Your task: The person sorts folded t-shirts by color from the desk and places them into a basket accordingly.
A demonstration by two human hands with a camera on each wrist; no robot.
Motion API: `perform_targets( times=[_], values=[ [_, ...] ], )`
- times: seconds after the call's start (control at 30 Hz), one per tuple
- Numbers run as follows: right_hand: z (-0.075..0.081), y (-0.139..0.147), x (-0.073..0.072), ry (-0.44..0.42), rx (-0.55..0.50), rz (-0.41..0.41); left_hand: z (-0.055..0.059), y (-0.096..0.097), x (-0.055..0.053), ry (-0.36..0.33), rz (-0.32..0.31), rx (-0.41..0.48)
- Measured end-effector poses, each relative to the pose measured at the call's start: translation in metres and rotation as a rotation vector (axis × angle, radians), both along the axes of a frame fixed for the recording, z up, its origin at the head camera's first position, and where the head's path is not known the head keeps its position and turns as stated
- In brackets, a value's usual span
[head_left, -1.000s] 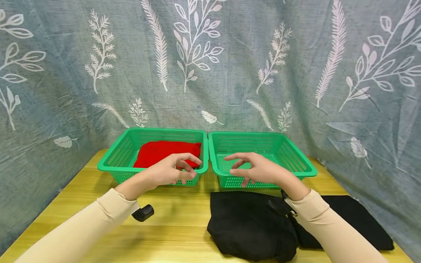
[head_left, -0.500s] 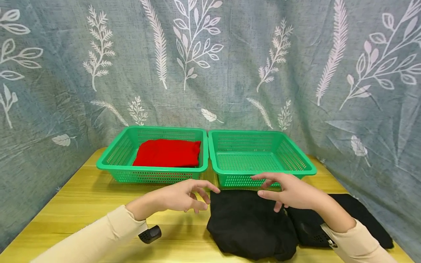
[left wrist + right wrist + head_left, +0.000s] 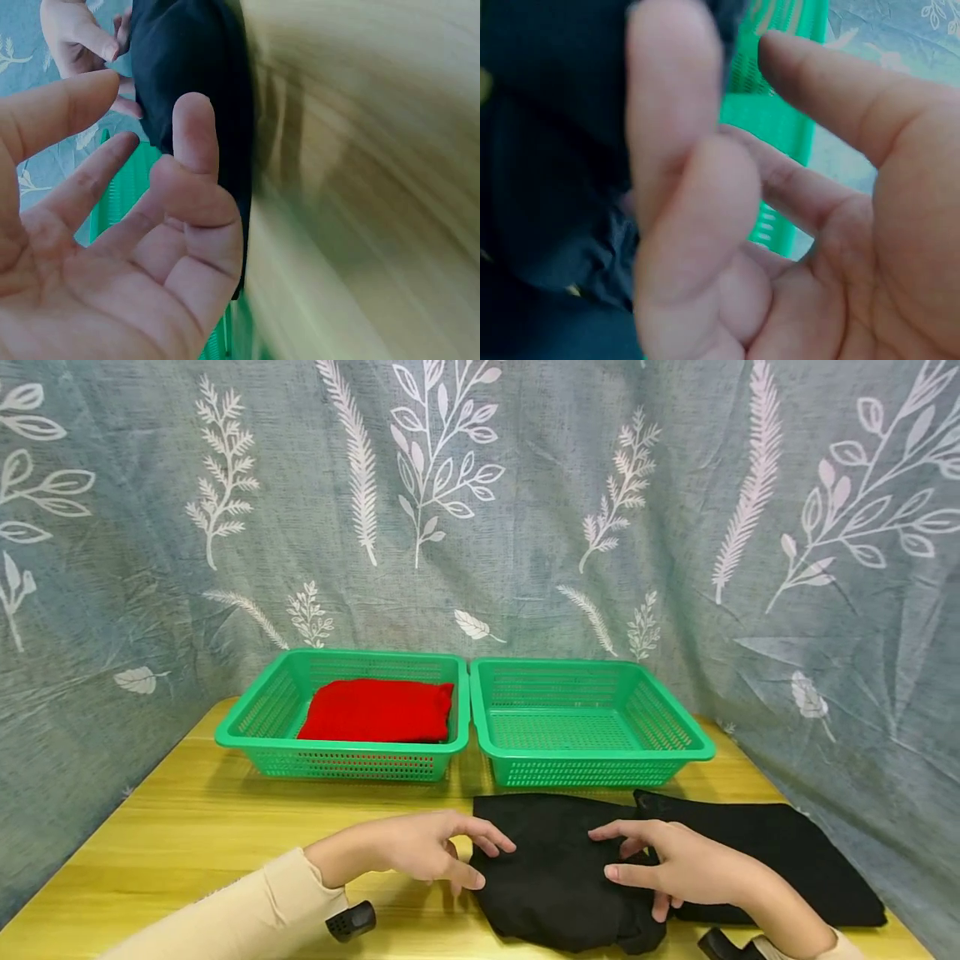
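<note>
A folded black cloth garment [image 3: 555, 885] lies on the table in front of the right-hand basket. At its left edge is my left hand [image 3: 427, 847], fingers loosely bent and thumb apart, holding nothing. Over its right side hovers my right hand [image 3: 682, 864], thumb and fingers spread, with nothing between them. The left wrist view shows the black garment [image 3: 191, 75] just past the left fingertips. In the right wrist view, dark fabric [image 3: 555, 150] fills the area beside the fingers. A second black folded garment [image 3: 787, 852] lies further right, partly behind my right hand.
Two green plastic baskets stand side by side at the back. The left basket [image 3: 341, 748] holds a folded red cloth [image 3: 378, 710]; the right basket [image 3: 596, 754] shows its bare mesh floor. A leaf-patterned curtain [image 3: 480, 510] hangs behind the wooden table [image 3: 187, 852].
Both hands have come back from the baskets and down toward the near black garment. The right hand first swung right, and the left hand moved right to the garment's edge.
</note>
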State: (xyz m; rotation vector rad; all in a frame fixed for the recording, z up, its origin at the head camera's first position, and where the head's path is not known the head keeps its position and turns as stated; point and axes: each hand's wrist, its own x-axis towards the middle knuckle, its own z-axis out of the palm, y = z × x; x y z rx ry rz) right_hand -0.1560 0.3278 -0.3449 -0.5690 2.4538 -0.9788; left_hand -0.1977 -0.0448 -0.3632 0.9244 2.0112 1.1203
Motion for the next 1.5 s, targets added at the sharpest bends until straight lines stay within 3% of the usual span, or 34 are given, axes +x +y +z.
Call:
perform_targets(
  times=[0.2,0.4,0.73,1.0,1.27,1.5],
  values=[
    [-0.009,-0.008,-0.001,0.020,-0.014,0.034,-0.003,-0.006,0.000,-0.007,-0.009,-0.015],
    [-0.012,-0.016,-0.003,0.017,-0.033,0.058,-0.002,-0.019,0.001,0.019,0.019,-0.032],
    [-0.014,-0.036,-0.004,-0.024,-0.070,0.088,-0.005,-0.044,0.004,-0.007,0.043,0.004],
    [-0.012,-0.039,-0.002,-0.030,-0.092,0.102,-0.003,-0.052,0.007,-0.002,0.074,0.016],
    [-0.007,-0.019,0.006,-0.005,-0.080,0.025,-0.002,-0.053,0.009,-0.001,0.164,-0.008],
    [-0.014,-0.005,0.007,-0.053,-0.062,-0.049,-0.008,-0.053,0.010,-0.054,0.200,-0.008]
  ],
)
